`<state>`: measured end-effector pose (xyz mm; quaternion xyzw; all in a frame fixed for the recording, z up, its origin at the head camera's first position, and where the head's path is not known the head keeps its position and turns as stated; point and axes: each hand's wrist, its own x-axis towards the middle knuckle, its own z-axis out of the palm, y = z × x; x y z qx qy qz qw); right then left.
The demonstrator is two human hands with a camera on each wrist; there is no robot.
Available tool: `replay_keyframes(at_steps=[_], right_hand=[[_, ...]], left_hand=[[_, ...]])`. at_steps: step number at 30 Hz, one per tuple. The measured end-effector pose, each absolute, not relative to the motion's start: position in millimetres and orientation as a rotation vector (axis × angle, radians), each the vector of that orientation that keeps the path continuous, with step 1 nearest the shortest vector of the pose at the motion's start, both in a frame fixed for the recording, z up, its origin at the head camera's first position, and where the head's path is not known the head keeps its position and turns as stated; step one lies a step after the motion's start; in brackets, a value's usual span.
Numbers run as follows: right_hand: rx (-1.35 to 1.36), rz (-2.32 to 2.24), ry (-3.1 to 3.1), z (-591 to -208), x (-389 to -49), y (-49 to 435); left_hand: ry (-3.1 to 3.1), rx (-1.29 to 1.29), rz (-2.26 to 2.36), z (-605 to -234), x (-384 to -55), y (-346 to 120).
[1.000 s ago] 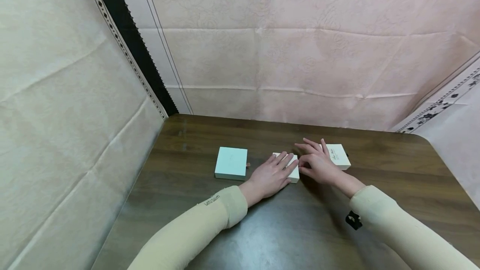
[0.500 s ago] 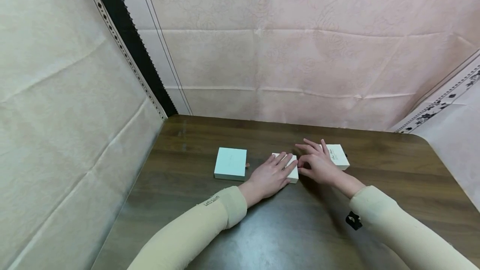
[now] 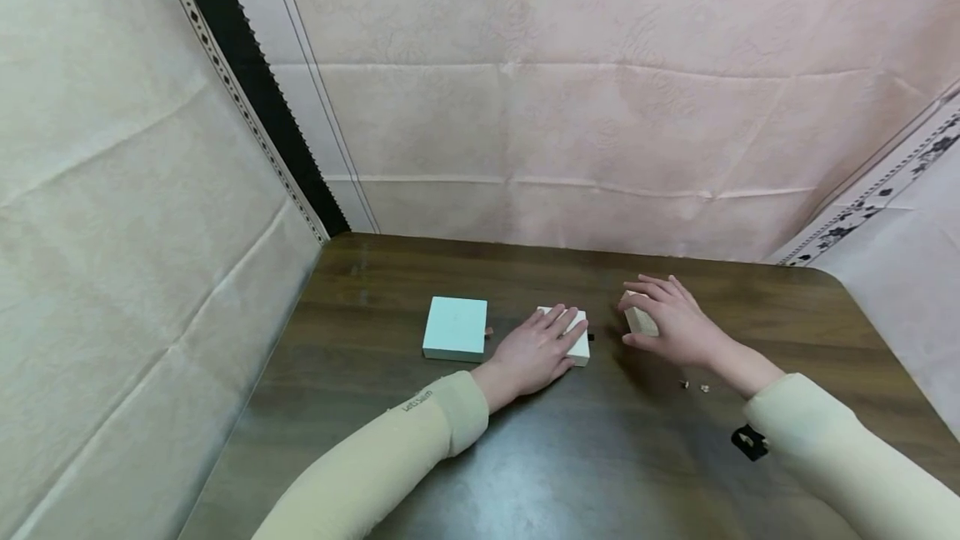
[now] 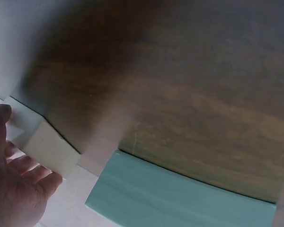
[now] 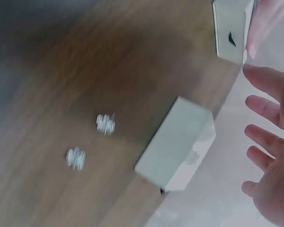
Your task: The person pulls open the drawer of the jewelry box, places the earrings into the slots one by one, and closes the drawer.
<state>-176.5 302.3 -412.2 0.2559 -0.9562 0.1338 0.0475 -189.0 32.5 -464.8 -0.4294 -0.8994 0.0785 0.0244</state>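
My left hand (image 3: 521,354) rests on a small white box (image 3: 578,348), its fingers spread over the lid. A short black tab (image 3: 591,337) sticks out of that box's right side. My right hand (image 3: 671,325) hovers with spread fingers over a second white box (image 3: 640,320), partly hiding it in the head view. In the right wrist view this second box (image 5: 168,142) lies beside the fingers, which hold nothing. Two small sparkling pieces, one (image 5: 105,124) nearer the box and one (image 5: 75,158) farther off, lie on the table below my right wrist.
A larger mint-green box (image 3: 454,328) sits left of my left hand, with a small brown tab (image 3: 489,332) at its right side. The dark wooden table (image 3: 480,473) ends at a pale cloth (image 3: 600,132) behind and another cloth (image 3: 135,257) on the left.
My right hand has left the middle white box and moved right, over the second one. The black tab and the two sparkling pieces now show. My left hand stays put.
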Motion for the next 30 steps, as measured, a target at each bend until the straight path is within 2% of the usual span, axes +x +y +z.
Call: replay_keyframes(at_steps=[12,30], right_hand=[[0.765,0.332,-2.932,-402.7,-169.9,339.8],[0.726,0.442,-3.006,-428.6,-182.6,351.6]], left_hand=[[-2.796,-1.327,0.159,-452.4,-186.9,29.3],[-2.873,-1.322,0.193,-430.8,-154.9,10.2]])
